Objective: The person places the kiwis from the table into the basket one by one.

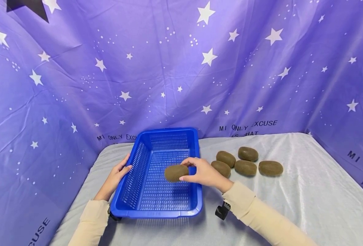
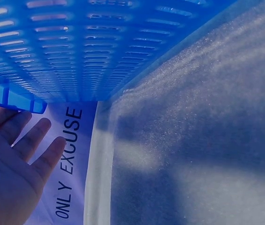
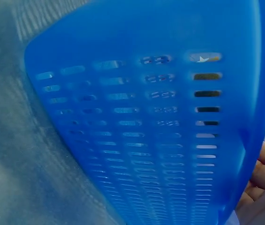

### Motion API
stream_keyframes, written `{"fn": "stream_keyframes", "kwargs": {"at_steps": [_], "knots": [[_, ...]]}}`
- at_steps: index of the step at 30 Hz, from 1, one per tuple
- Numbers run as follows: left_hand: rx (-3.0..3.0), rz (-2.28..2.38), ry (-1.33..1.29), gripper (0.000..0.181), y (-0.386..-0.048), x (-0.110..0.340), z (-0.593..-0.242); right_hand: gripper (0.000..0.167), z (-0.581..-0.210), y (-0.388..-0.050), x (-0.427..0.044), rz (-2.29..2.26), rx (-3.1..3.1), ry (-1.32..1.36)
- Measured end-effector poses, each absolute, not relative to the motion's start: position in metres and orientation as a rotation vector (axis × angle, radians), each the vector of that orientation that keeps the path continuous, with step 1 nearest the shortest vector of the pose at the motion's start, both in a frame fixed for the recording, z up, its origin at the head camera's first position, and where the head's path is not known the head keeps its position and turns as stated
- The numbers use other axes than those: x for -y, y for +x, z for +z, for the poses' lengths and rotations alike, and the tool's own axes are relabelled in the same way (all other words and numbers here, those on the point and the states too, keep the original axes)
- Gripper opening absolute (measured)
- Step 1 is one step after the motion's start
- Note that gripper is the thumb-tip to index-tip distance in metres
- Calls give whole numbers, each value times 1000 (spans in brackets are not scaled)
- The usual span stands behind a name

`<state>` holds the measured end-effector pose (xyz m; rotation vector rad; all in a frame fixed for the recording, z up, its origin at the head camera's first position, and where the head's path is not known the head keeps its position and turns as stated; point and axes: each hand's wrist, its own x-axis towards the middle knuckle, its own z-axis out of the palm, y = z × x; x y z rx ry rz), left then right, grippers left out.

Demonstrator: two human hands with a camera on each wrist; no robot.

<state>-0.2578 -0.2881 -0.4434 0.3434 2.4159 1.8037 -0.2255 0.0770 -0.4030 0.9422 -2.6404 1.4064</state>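
Note:
A blue plastic basket (image 1: 158,214) with slotted walls stands on the cloth. My left hand (image 1: 116,177) holds its left rim, thumb over the top and fingers along the outside; in the left wrist view several fingers (image 2: 36,140) spread below the rim. Over the basket's right half, my right hand (image 1: 204,172) pinches a brown fuzzy kiwi (image 1: 174,173) between thumb and fingers. The right wrist view looks at the outer basket wall (image 3: 146,28), with brown showing through some slots and part of the right hand (image 3: 263,187) beyond the rim.
Several more kiwis (image 1: 245,168) lie grouped on the pale cloth (image 1: 292,201) to the right of the basket. A purple curtain with white stars (image 1: 169,68) hangs behind and at both sides. Black cameras (image 1: 223,210) are strapped at the wrists.

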Motion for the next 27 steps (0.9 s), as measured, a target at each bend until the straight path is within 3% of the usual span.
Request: {"fn": "stream_keyframes", "kwargs": {"at_steps": [6,14,27], "knots": [[-2406,1817,359,62,-260,288,-444,38,-405,-224,-76,1341,2652,979],[-2421,1800,363,61,-258,288,-444,20,-409,-223,-78,1307,2596,1030],[-2462,1766,388,60,-259,289,-445,21,-410,-212,-102,1496,2446,1041]]}}
